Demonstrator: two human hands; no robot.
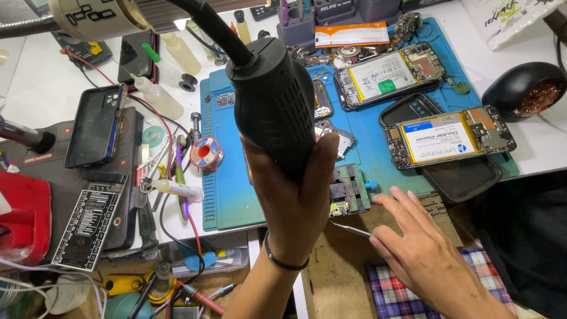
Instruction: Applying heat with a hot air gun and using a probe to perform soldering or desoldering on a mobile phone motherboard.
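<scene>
1. Your left hand (295, 195) is closed around the black hot-air handle (273, 103), fingers wrapped tight on its lower end; the handle stands upright over the near part of the blue mat (224, 195), its hose leading up and away.
2. Your right hand (422, 248) lies loosely curled, fingers extended, pinching metal tweezers (349, 228) whose tip points at the small board clamp (349, 190) on the mat's near edge.
3. Two opened phones (449, 139) with exposed batteries lie on the mat's far right side.
4. A solder spool (207, 155) sits at the mat's left edge, tools crowded beyond.
5. Open mat shows between spool and clamp.
</scene>
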